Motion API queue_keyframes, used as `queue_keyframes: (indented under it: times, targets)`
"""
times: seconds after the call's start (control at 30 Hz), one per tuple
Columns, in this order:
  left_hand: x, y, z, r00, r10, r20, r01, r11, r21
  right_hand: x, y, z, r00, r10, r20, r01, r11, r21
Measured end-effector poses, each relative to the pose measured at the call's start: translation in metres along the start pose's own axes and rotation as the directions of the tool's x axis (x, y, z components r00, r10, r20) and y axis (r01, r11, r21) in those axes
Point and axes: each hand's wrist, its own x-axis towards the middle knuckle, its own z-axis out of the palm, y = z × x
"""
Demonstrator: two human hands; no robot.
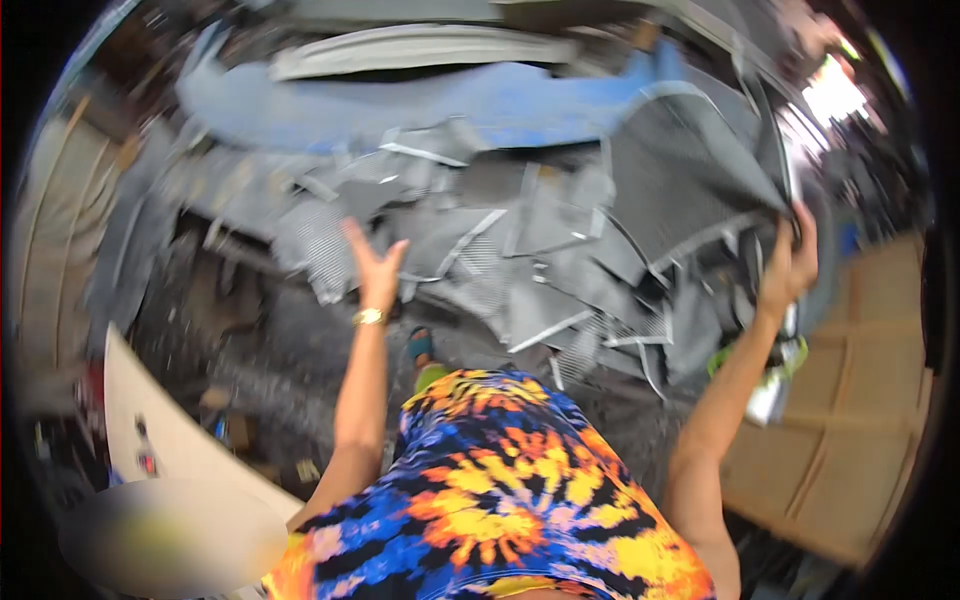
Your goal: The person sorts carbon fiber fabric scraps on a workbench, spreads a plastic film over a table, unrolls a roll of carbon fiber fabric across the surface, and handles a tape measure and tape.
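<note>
Item: tie-dye shirt point(500, 500), six o'clock, nearest my camera feed. Item: left hand point(377, 272), between nine and ten o'clock, thumb and fingers spread wide over the scrap pile; gold wristband point(369, 316) below it. Item: right hand point(793, 265), three o'clock, fingers and thumb, as far as I make out through blur, gripping the corner of a large grey sheet point(685, 165), at two o'clock. Item: grey scraps point(455, 240), white-edged, heaped toward twelve. Item: blue sheet point(390, 105), twelve o'clock, behind the scraps.
</note>
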Motion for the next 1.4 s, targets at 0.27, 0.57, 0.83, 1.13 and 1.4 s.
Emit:
queue_keyframes:
  times: [0.27,0.57,0.83,1.13,1.4]
  targets:
    - [-0.022,0.029,0.099,0.999,-0.020,0.047,0.037,0.920,-0.391,-0.151,0.135,0.030,0.574,0.223,0.788,0.235,0.877,-0.418]
    - [-0.071,0.028,0.137,0.796,0.272,0.540,-0.243,0.962,-0.127,-0.220,-0.003,0.199,0.638,-0.040,0.769,0.002,0.999,0.050]
    - [-0.138,-0.062,0.001,0.900,-0.255,-0.355,0.243,0.967,-0.078,-0.258,0.028,0.220,0.325,0.359,0.875,0.044,0.918,-0.393]
    - [-0.077,-0.107,-0.005,0.797,-0.567,0.209,0.416,0.263,-0.870,-0.254,-0.030,0.219,0.402,-0.069,0.913,0.122,0.992,0.021]
    - [-0.057,-0.055,-0.020,0.817,-0.530,0.227,0.516,0.498,-0.697,-0.299,-0.086,0.244,0.130,-0.191,0.973,0.124,0.977,0.175]
